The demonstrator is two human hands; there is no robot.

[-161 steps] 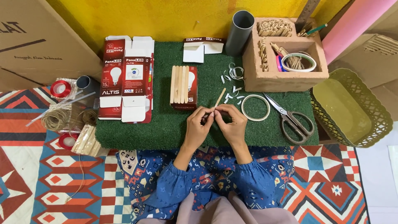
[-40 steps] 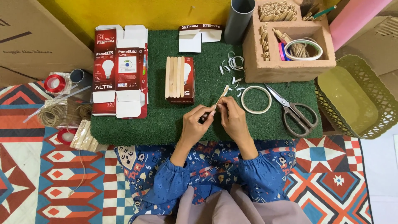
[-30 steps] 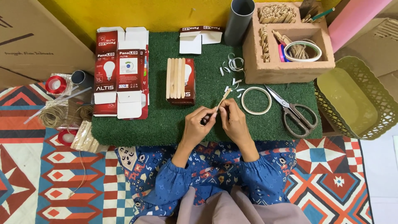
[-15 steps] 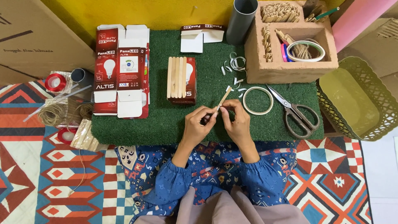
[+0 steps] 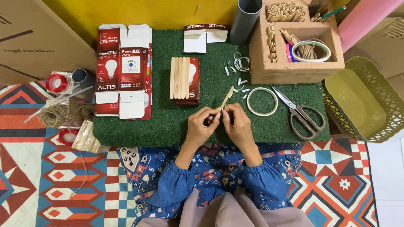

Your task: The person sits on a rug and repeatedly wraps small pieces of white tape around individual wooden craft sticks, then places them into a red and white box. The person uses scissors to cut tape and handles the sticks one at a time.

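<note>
Right, we are looking straight down at our two hands, close together over the near half of the green turf mat. Our left hand has its fingers curled shut around the lower end of a thin wooden stick, and our right hand pinches the same stick from the other side, fingertips closed on it. The stick tilts up and away from us, its free end pointing to the far right. There may be a pale strip on the stick near our fingertips, though it is too small for us to be sure.

Just beyond our left hand lies a row of wooden sticks, side by side on a small red box. Further out to the left we see a flattened red and white carton. Just past our right hand sits a white tape ring, with small white scraps scattered beyond it. To the right of that ring lie the scissors, blades shut. Far beyond our right hand stand a grey tube and a brown compartment box. Well out to the right sits an olive basket. Off the mat on our left we spot twine.
</note>
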